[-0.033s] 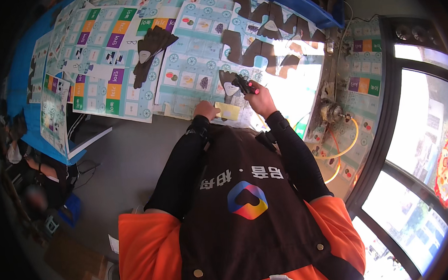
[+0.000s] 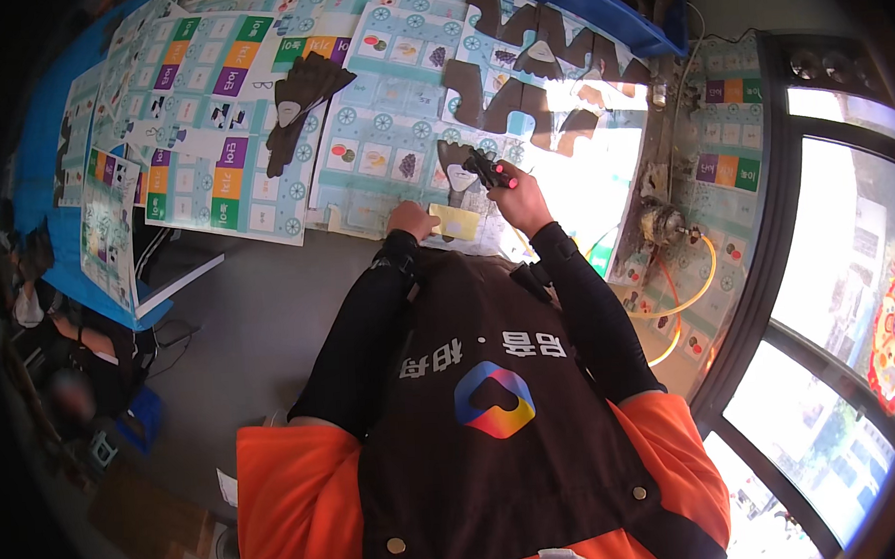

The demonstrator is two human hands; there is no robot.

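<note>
My right hand [image 2: 525, 202] is closed round a black spray-gun-like tool [image 2: 482, 164] with bright pink round ends; its exact kind is hard to make out. The tool's front end is over or beside a dark brown cut piece [image 2: 452, 155] with a pale patch on its lower part. Near the table's front edge, my left hand [image 2: 412, 219] has its fingers closed at the left side of a small yellow card [image 2: 455, 222]. The card lies just below the brown piece, close to my apron.
Printed sheets [image 2: 380, 103] cover the table. Jagged dark brown pieces [image 2: 520, 106] lie at the far right, and a fan-shaped brown bundle [image 2: 300, 106] lies left. A blue bin [image 2: 616, 17] stands at the back. Yellow hose [image 2: 708, 278] curls beside the window; a person's arm [image 2: 93, 340] shows far left.
</note>
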